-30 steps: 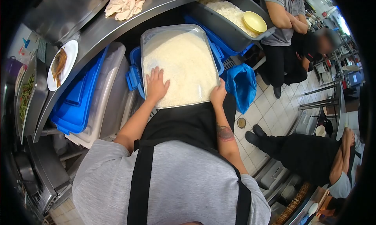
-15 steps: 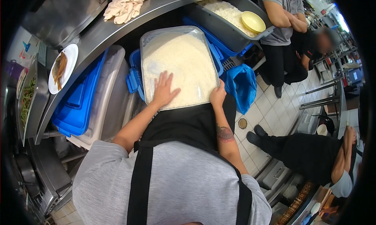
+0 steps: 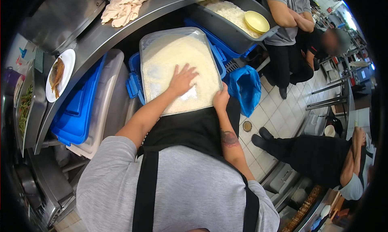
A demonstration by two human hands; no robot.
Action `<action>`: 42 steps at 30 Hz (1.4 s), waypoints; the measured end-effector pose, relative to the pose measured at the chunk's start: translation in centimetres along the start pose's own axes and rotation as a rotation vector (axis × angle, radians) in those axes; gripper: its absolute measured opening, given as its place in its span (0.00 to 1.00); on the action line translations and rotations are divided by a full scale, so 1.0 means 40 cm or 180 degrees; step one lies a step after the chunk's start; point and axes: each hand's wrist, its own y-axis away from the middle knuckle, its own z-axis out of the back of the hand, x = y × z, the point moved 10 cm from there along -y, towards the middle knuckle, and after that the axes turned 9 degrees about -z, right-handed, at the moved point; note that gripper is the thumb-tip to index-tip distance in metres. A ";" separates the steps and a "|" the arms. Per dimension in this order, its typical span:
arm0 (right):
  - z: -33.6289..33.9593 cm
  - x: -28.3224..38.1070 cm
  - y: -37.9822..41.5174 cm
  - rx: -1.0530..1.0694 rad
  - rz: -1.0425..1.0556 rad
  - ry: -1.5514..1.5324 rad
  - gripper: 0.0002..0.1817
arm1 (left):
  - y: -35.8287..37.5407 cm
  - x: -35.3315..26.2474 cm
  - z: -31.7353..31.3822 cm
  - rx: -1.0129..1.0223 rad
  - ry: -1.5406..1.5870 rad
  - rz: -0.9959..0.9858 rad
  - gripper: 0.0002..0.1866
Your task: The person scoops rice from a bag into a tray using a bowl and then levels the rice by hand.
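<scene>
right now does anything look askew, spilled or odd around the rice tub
No rice is spilled that I can see. The clear rice tub sits skewed on blue bins. The left hand lies flat on film over the rice, the right hand grips the near corner. A crumpled cloth lies on the steel shelf.

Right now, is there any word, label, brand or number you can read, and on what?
None can be read.
Red mark on a bystander's grey shirt: too small to read.
Clear rice tub, blue lids, grey bin: no lettering visible.
</scene>
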 end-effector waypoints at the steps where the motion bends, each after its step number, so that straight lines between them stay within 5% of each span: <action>1: 0.001 0.000 0.001 -0.0005 -0.0001 0.0007 0.22 | -0.007 0.021 -0.009 -0.0003 0.0007 -0.0005 0.26; 7: -0.002 -0.007 -0.001 0.0010 -0.0113 0.0029 0.22 | 0.056 0.181 0.017 -0.0743 0.0111 0.1080 0.19; 14: 0.000 -0.008 0.000 -0.0002 -0.0021 -0.0041 0.22 | 0.102 0.162 -0.019 -0.0424 0.0771 0.0731 0.05; 23: -0.002 -0.008 -0.001 0.0038 -0.0091 -0.0038 0.22 | -0.034 0.081 0.105 -0.0360 0.0230 0.1111 0.15; 32: -0.003 -0.009 -0.003 0.0079 -0.0132 -0.0134 0.22 | -0.121 -0.178 -0.031 -0.0129 0.0151 -0.0383 0.33; 42: 0.001 -0.012 -0.007 0.0033 -0.0111 -0.0248 0.22 | -0.226 -0.106 -0.110 -0.0051 -0.0517 0.0148 0.36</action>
